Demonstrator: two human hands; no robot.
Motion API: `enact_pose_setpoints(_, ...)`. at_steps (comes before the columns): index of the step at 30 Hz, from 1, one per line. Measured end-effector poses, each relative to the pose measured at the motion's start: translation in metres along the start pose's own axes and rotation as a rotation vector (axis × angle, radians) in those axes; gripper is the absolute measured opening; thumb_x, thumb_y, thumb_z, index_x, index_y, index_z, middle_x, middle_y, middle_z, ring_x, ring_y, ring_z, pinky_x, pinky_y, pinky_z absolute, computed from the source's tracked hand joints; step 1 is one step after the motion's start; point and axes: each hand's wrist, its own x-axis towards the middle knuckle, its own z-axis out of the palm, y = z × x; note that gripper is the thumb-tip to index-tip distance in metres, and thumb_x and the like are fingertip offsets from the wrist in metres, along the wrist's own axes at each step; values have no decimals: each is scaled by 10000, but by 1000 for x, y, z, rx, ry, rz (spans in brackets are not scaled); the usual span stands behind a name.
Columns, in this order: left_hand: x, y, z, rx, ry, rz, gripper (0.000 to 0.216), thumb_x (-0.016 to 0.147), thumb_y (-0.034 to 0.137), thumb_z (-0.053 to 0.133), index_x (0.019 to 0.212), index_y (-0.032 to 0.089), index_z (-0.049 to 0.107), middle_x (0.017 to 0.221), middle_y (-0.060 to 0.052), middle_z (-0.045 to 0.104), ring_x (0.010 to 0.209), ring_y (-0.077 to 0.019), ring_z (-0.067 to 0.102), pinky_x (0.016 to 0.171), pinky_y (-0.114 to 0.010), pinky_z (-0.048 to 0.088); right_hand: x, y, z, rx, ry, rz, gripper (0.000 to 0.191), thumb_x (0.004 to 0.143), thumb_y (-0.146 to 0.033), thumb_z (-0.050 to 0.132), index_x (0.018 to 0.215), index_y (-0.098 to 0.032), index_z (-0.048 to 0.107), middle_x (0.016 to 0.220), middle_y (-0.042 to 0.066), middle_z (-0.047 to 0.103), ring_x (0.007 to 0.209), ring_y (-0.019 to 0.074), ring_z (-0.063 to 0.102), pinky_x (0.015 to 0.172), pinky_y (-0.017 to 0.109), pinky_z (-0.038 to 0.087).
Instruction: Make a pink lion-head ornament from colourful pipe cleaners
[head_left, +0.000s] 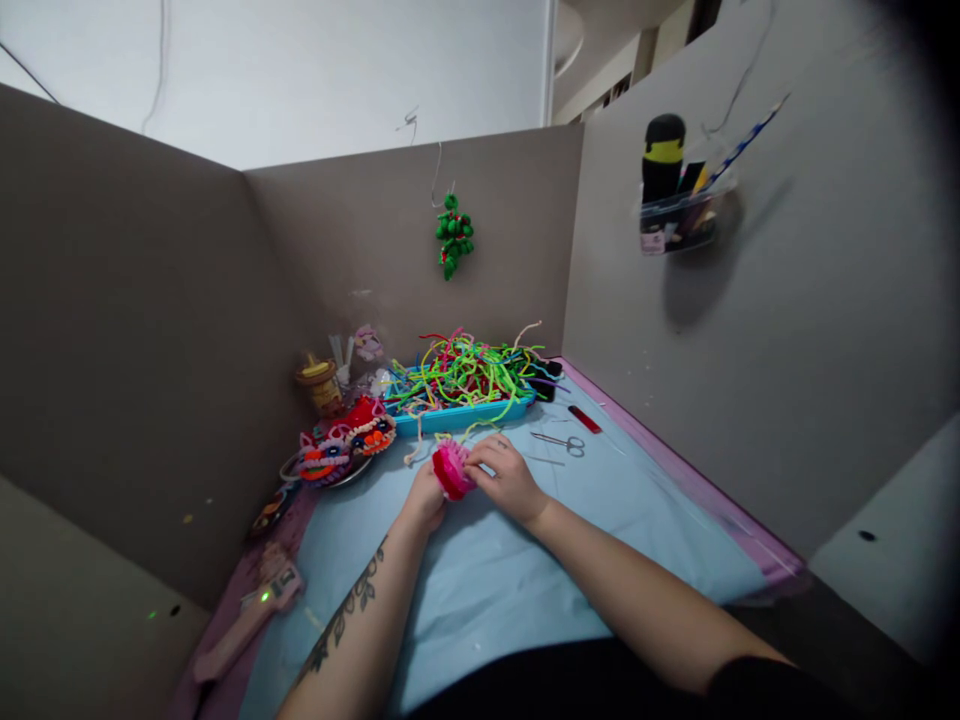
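Observation:
A pink and red fuzzy piece point(452, 470), seemingly made of pipe cleaners, is held over the blue cloth point(517, 580). My left hand point(426, 497) grips it from the left and below, with most of its fingers hidden behind the piece. From the right, my right hand point(506, 477) pinches the edge of it between thumb and fingers. Just beyond the hands stands a blue tray point(465, 416) heaped with pipe cleaners point(480, 372) in green, yellow, pink and red. To the right lie small scissors point(562, 443).
Finished fuzzy faces point(326, 455) rest on a round dish at the left. Behind them is a brown jar point(321, 385). A pink glue gun point(255, 610) lies front left. A red item point(585, 418) sits right. Grey panels point(405, 250) enclose the table; a tool holder point(679, 220) hangs right.

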Motion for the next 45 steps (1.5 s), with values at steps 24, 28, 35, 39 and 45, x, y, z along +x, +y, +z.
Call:
enact_pose_setpoints(24, 2, -2, -2, 18, 37, 5, 160, 562, 178, 747, 709, 134, 703, 665, 0, 670, 586, -113, 549, 591, -224, 428, 0, 1, 1, -1, -2, 6, 87, 817, -162, 589, 756, -201, 638, 771, 38, 639, 788, 191, 553, 776, 358, 424)
enact_pose_setpoints(28, 1, -1, -1, 23, 39, -1, 168, 576, 183, 744, 728, 126, 702, 673, 5, 668, 596, -113, 549, 601, -224, 425, 0, 1, 1, -5, 1, 9, 90, 821, -174, 586, 758, -206, 643, 770, 39, 642, 786, 194, 555, 782, 369, 422)
enact_pose_setpoints(35, 3, -4, -4, 36, 32, 9, 180, 579, 181, 740, 744, 125, 693, 692, -10, 663, 602, -115, 543, 600, -228, 434, 0, 1, 1, 3, -6, 18, 83, 814, -164, 591, 762, -205, 642, 777, 40, 640, 796, 195, 553, 778, 366, 428)
enact_pose_setpoints(39, 3, -5, -5, 36, 36, 5, 174, 585, 186, 733, 747, 134, 697, 690, -10, 664, 606, -119, 542, 604, -229, 436, 0, 1, 1, -1, -5, 21, 86, 816, -170, 589, 760, -209, 641, 776, 38, 641, 797, 196, 556, 784, 371, 427)
enact_pose_setpoints(45, 1, -2, -2, 50, 42, -6, 153, 575, 184, 737, 714, 135, 695, 668, -7, 659, 588, -116, 530, 586, -225, 426, -1, 3, 2, -4, -3, 17, 79, 813, -161, 592, 765, -206, 637, 778, 38, 640, 798, 194, 555, 782, 364, 428)
